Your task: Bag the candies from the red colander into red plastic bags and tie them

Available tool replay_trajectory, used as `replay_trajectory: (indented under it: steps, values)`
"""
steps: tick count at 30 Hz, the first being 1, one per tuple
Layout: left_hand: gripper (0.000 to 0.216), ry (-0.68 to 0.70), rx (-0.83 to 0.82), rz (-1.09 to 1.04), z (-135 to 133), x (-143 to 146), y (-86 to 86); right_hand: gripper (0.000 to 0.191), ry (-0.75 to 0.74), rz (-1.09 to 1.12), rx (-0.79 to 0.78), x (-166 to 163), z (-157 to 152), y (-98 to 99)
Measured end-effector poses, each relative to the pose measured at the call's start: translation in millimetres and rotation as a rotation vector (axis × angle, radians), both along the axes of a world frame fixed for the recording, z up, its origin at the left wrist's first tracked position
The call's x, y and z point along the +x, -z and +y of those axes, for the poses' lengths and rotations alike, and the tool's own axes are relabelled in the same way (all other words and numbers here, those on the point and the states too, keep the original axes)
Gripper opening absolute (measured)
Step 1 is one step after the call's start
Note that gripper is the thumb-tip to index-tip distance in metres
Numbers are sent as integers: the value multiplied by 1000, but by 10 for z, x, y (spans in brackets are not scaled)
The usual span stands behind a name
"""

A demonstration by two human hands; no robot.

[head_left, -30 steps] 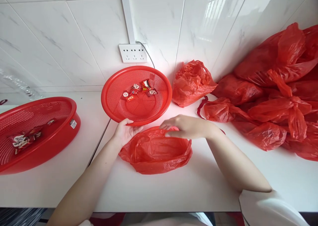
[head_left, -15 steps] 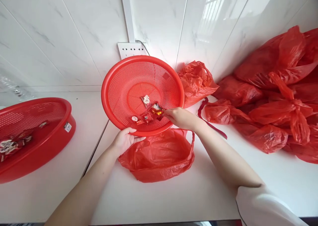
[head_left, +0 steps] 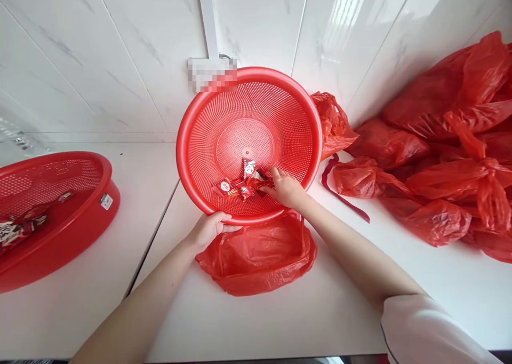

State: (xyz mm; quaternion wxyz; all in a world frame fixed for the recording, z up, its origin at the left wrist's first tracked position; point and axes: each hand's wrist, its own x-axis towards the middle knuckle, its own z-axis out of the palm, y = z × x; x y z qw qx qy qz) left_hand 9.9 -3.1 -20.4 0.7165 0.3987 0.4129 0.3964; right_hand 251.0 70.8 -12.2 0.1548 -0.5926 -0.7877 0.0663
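Right hand (head_left: 287, 188) is curled at the wrapped packets (head_left: 245, 191), can't tell if it's pinching one. Left hand (head_left: 208, 230) grips the red basket (head_left: 183, 150), tipped steeper than a second ago, so the packets bunch low, nearer the red bag (head_left: 264, 283).

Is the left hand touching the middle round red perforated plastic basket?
Touching: head view shows the left hand holding the red plastic basket, thumb over its near rim.

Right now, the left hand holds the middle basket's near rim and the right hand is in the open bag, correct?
No: the head view shows the right hand in that basket, at the wrapped packets; the left hand holds its near rim.
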Motion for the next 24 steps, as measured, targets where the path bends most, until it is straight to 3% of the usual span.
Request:
replay_trajectory:
  steps: [3, 7, 8, 10, 12, 14, 16, 24]
  values:
    - [25, 1, -3, -2, -11, 16, 1, 80, 21, 117, -32, 27, 77, 74]
    - [24, -24, -19, -25, 5, 4, 6, 34, -7, 281, -31, 80, 127, 40]
    - [23, -29, -18, -32, 13, -5, 10, 29, -12, 367, -29, 85, 129, 13]
    - [22, -32, -16, -46, 30, -30, 20, 34, -39, 682, -95, 74, 118, -56]
    - [21, -25, -22, -51, 49, -57, 30, 41, -92, 1060, -280, 41, 87, -130]
    - [22, -14, -28, -53, 67, -79, 38, 46, -121, 1298, -457, -6, 43, -193]
    - [23, -11, -34, -59, 81, -90, 40, 49, -124, 1374, -503, -50, -2, -233]
    - [27, -22, -57, -74, 81, -71, 25, 37, -304, 1283, -218, -77, -64, -260]
